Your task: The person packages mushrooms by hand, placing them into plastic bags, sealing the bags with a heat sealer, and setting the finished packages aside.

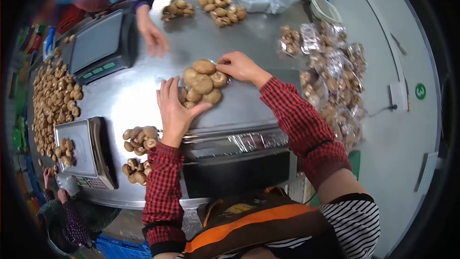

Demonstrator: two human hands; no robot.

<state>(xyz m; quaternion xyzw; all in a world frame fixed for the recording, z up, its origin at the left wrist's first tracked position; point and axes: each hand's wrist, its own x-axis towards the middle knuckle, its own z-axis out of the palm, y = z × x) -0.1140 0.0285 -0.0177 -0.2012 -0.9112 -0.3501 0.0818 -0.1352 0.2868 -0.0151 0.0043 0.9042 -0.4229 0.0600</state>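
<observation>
On the table (258,29) before you, around your mushroom cluster (203,84): wrapped packs (334,84), three o'clock; film (258,141), five; near scale (84,139), eight; loose mushrooms (51,108), nine; far scale (96,42), ten.

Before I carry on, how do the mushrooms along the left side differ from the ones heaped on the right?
The left-side mushrooms lie loose; the right-side mushrooms are in packs under shiny, clear wrapping. The left-side mushrooms spread beside the two scales, while the right-side mushrooms are piled up near the pale wall. Both show brown caps.
</observation>
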